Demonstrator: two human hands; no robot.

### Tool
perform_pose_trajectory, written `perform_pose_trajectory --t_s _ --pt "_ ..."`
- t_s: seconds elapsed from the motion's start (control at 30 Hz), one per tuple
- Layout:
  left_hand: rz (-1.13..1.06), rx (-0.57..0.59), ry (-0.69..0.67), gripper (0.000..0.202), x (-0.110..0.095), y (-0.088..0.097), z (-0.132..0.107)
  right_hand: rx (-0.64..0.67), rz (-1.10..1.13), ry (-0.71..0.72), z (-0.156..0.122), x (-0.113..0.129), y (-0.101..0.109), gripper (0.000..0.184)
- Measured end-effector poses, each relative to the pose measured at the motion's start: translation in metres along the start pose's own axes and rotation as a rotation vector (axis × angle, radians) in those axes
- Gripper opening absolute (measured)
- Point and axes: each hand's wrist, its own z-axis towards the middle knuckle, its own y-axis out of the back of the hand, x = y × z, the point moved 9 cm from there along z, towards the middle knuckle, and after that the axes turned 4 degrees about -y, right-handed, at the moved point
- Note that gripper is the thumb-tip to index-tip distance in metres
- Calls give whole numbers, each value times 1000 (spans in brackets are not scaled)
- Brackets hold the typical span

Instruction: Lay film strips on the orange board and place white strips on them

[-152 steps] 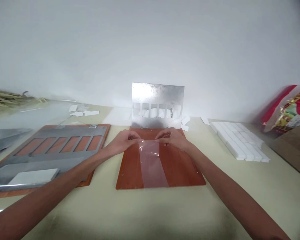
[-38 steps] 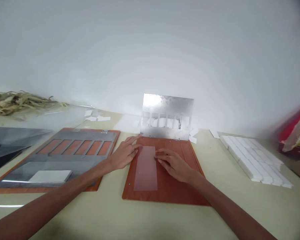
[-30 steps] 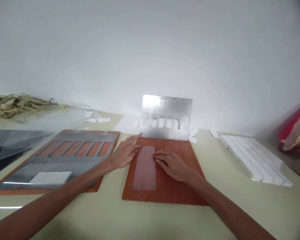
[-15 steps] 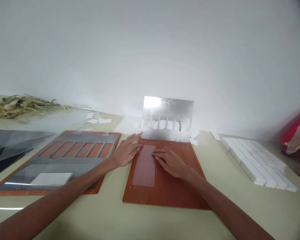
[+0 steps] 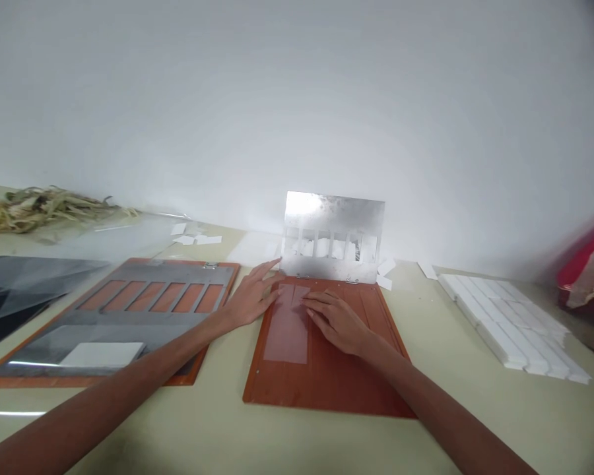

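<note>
A clear plastic sheet (image 5: 287, 333) lies flat on the left part of a reddish-brown board (image 5: 336, 389). Hinged to the board's far edge, a metal plate (image 5: 334, 208) with a row of rectangular cut-outs stands raised. My left hand (image 5: 255, 295) is open with fingers spread, at the far left corner of the board, its fingertips by the sheet's left edge. Over the sheet's right edge rest the fingertips of my right hand (image 5: 337, 321), which lies palm down with its fingers stretched out.
To the left lies a second board with its slotted metal plate (image 5: 173, 320) folded down and a white block (image 5: 103, 354) on it. Stacked white strips (image 5: 509, 323) sit at right. Paper pieces (image 5: 208, 240), dried stalks (image 5: 44, 208) and a red bag (image 5: 589, 264) are along the wall.
The plastic sheet has slid slightly away from me, toward the hinged plate. Both hands stay nearly in place, the left fingers a little farther over the board's corner.
</note>
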Motion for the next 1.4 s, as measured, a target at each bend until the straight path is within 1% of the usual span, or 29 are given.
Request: perform_pose_trajectory --t_s 0.13,0.27,0.33,0.4,0.47,0.53,0.57,0.63,0.7,0.8,1.03,1.23,1.3,1.4 --pt "-16 -1 -8 53 -5 -1 -3 40 -1 16 -4 -1 -5 36" --pt "-43 25 33 59 1 -5 -7 40 2 -3 -7 -3 -2 37" --pt "-62 8 60 58 3 -2 -10 25 4 -5 -10 3 4 37" --pt "-83 -19 87 56 0 6 -16 21 18 10 -16 17 10 37" --pt "-90 -33 85 48 -12 15 -28 43 34 40 -26 33 11 37" --pt "-60 -13 22 33 -33 20 -45 70 44 59 -36 45 8 37" --pt "-27 7 -24 30 -45 21 -54 78 48 60 -41 48 4 37" --pt "37 71 -82 33 -63 18 -73 70 72 49 -48 48 -3 36" --pt "95 98 -94 34 -71 16 -88 47 103 34 -54 43 -10 36" --pt "147 91 -77 34 -73 16 -98 14 122 14 -59 36 -15 37" --pt "187 76 -41 33 -72 17 -99 -18 102 -1 -63 36 -11 37" --pt "216 27 -19 32 -73 15 -110 -50 109 -12 -66 35 -13 37" --pt "195 26 1 32 -72 16 -111 -52 117 -6 -66 36 -13 37" --pt "117 51 45 35 -70 17 -104 -43 130 3 -65 38 -10 36"
